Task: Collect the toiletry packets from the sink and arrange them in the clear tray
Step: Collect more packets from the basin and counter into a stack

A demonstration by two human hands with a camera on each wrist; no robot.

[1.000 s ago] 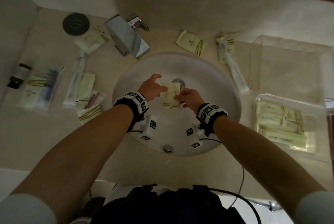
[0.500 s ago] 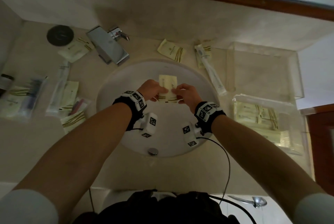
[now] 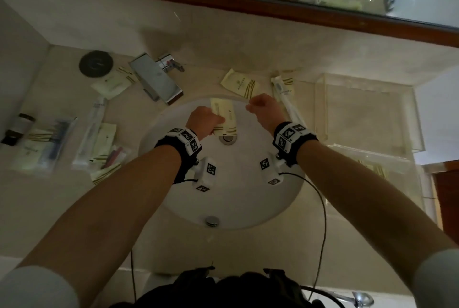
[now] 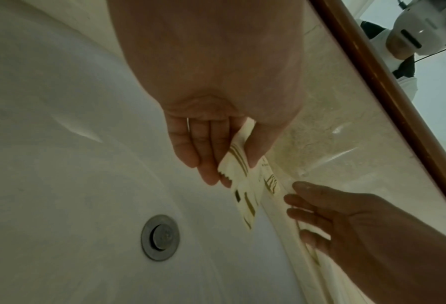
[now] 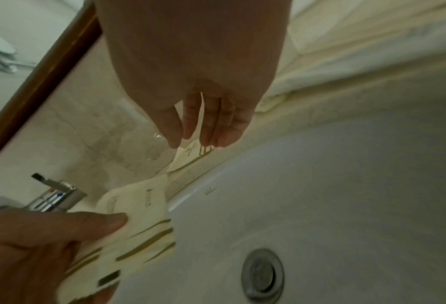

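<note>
The left hand (image 3: 205, 120) alone now pinches the stacked packets (image 3: 223, 115), lifted above the sink (image 3: 248, 203) centre. The right hand (image 3: 264, 111) has released them, fingers relaxed, free to reach the counter packet (image 3: 239, 83) at 12 o'clock; the clear tray (image 3: 367, 113) waits at 3 o'clock.

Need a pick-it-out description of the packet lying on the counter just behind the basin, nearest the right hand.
Start at the round white basin and go to its far rim, right of the chrome faucet. A flat pale-yellow packet lies tilted on the counter there, just past the right hand. Unlike the long toothbrush sachet beside it, it is short, with olive stripes at one end.
</note>
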